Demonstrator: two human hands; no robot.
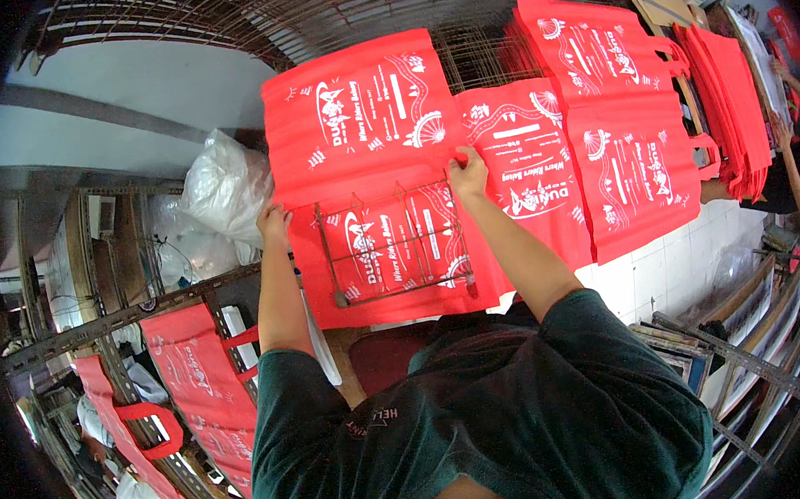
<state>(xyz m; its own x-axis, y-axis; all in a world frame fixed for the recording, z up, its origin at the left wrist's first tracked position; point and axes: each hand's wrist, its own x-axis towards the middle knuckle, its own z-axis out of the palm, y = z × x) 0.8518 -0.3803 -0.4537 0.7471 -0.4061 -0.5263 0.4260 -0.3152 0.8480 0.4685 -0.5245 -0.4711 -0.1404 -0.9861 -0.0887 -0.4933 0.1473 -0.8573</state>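
A red fabric bag (361, 95) with white print lies spread out in front of me. My left hand (275, 223) is closed at its near left corner, and my right hand (467, 172) pinches its near right corner. Just nearer to me, between my forearms, a rusty wire rack (395, 245) lies over another printed red bag (310, 293). The fingertips are partly hidden, so whether they also touch the rack's rim I cannot tell.
More printed red bags (636, 177) overlap to the right, beside a hanging bundle (729, 106). Another person's arm (787, 148) reaches in at far right. A clear plastic sack (226, 183) sits left. Red bags (195, 366) lie on a lower-left metal frame; wire racks (356, 11) are stacked beyond.
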